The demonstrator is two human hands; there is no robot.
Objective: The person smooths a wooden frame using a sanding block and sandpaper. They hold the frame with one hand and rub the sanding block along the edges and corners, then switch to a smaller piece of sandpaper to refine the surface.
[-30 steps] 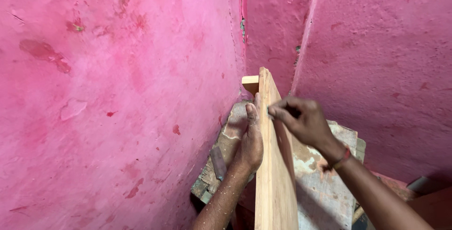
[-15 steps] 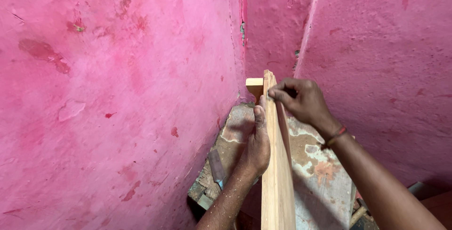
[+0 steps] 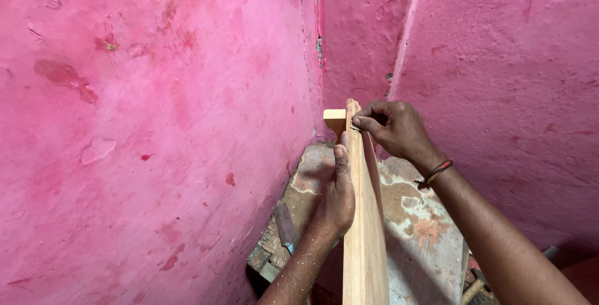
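plank (image 3: 364, 230) stands on edge on the bench (image 3: 418, 230), far end by a small wood block (image 3: 334, 119) | left hand (image 3: 337, 196) flat against plank's left face, fingers extended | right hand (image 3: 392, 129) at plank's top edge near far end, fingers pinched on a small thin tool (image 3: 355, 128) | pink wall (image 3: 156, 124) left of plank

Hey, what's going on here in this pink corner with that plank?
A person steadies a wooden board that stands on its narrow edge on a worn, paint-stained bench. The left hand presses flat against the board's left face. The right hand pinches something small and dark at the board's top edge, near its far end. Pink walls close in around them.
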